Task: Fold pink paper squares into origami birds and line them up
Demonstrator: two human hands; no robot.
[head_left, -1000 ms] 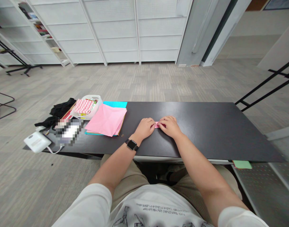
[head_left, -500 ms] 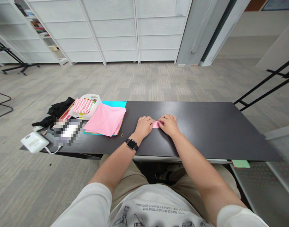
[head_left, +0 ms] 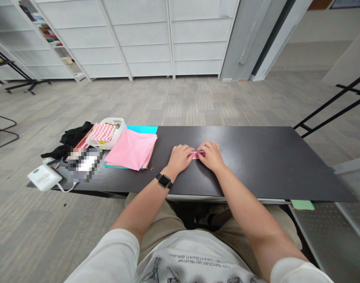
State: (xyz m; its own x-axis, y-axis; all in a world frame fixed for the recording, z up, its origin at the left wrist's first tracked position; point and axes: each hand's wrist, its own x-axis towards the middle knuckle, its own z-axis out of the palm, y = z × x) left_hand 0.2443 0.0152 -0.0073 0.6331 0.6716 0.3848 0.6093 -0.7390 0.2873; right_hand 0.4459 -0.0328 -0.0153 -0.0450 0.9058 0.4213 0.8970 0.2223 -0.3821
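Between my hands, over the dark table (head_left: pixel 256 161), is a small folded strip of pink paper (head_left: pixel 195 156). My left hand (head_left: pixel 180 158), with a black watch (head_left: pixel 164 181) on its wrist, pinches the paper's left end. The right end is pinched by the thumb and fingers of my right hand (head_left: pixel 210 155). Both ends of the paper are hidden under the fingertips, so only its middle shows. To the left of my hands lies a stack of pink sheets (head_left: pixel 131 148) on top of blue sheets (head_left: pixel 142 129).
A white basket (head_left: pixel 123 127) with a pink zigzag-patterned item stands at the table's back left. Beside it are black cloth (head_left: pixel 75 135), a blurred-out device and a white box (head_left: pixel 44 177) with a cable. Green paper (head_left: pixel 302 204) shows below the front right edge.
The fingers of my right hand have shifted slightly on the paper, lifting a little at its upper edge. My left hand has stayed nearly still.
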